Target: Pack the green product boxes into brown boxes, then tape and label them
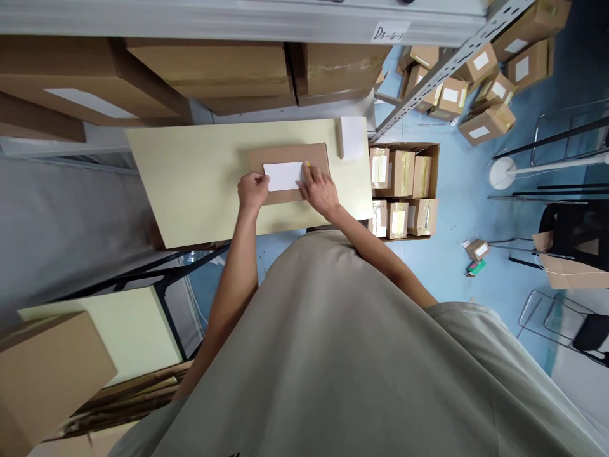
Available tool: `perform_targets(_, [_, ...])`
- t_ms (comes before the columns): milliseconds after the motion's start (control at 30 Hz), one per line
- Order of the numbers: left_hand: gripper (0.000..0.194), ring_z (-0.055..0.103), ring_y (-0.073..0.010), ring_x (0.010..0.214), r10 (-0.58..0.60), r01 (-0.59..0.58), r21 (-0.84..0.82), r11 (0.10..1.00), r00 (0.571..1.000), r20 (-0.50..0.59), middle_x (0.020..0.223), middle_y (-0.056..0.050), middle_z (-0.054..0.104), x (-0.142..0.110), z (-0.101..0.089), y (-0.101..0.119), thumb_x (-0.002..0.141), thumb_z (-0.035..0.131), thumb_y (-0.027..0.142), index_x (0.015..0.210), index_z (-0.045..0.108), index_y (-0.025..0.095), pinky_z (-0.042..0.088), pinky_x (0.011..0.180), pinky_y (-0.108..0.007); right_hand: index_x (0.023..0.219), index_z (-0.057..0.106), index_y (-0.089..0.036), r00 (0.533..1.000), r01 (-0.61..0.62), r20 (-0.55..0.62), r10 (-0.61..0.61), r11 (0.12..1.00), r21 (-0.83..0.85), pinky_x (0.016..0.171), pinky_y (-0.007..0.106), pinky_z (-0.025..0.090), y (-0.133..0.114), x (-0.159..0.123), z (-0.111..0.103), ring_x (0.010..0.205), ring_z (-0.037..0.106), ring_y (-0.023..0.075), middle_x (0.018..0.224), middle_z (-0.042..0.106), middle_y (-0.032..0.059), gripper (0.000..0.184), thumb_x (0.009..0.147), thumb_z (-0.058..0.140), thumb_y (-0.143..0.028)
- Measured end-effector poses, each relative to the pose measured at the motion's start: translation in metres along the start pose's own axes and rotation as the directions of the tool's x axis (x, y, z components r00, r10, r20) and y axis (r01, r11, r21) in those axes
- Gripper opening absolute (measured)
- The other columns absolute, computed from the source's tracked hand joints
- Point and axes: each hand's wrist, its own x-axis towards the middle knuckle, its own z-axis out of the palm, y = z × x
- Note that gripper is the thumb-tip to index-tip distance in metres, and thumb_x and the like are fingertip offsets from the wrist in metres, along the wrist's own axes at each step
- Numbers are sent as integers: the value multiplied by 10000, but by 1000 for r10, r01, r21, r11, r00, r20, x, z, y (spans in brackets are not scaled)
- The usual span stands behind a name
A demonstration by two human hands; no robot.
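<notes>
A flat brown cardboard box (288,154) lies on the cream-coloured table, with a white paper label (284,177) across its top face. My left hand (254,190) is closed in a pinch at the label's left end. My right hand (321,192) rests on the box with fingers stretched out, its fingertips touching the label's right end. A small yellow spot shows beside those fingertips; I cannot make out what it is. Near the table's right end sits a white stack of paper or labels (352,138).
The cream table (195,184) stands against a metal shelf (238,19) holding large cartons (214,66). Right of it, an open carton (434,171) holds several small taped boxes. More labelled boxes (450,95) lie on the blue floor. Behind left are another carton (52,374) and flattened cardboard.
</notes>
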Motion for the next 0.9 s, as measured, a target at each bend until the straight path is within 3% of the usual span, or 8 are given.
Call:
perform_targets(100, [249,716,-253,991,-67,67,-23,998,997,-38,963,-81,811,-3,-2,4,972,610,316,1001,812,174,534,916,-327,1794,279,5,1000,-23,6,23,1000,13,1176,535,481,-11,4,2,1356,588,402,1567,557,340,757,1205,230,-467])
perform_targets(267, [242,723,-253,1003,-78,77,-26,997,997,-14,988,-84,817,-6,-6,7,996,603,312,978,806,182,537,938,-344,1743,347,68,999,-23,-26,24,999,38,1159,563,484,-29,16,8,1309,608,411,1524,574,374,724,1192,273,-394])
perform_targets(633, [223,747,-265,1062,-83,84,15,996,995,-47,1074,-105,849,-5,-4,10,1010,614,287,960,812,197,541,949,-348,1795,336,-63,985,157,72,-158,987,20,1161,549,480,-77,26,10,1289,648,377,1490,643,316,707,1100,343,-189])
perform_targets(767, [246,742,-267,1042,-72,72,11,997,997,-14,1059,-114,842,-4,-5,8,999,610,293,983,829,183,536,936,-352,1787,374,-58,989,108,96,-110,994,29,1150,542,478,-68,29,6,1275,665,381,1498,640,332,727,1065,318,-113])
perform_targets(900, [234,734,-274,1011,-70,70,-2,998,998,-1,989,-97,830,-2,-5,7,990,617,299,973,824,193,535,908,-358,1796,337,-25,997,-6,76,4,999,38,1147,559,470,-31,19,-1,1283,664,400,1503,627,353,749,1052,332,-113])
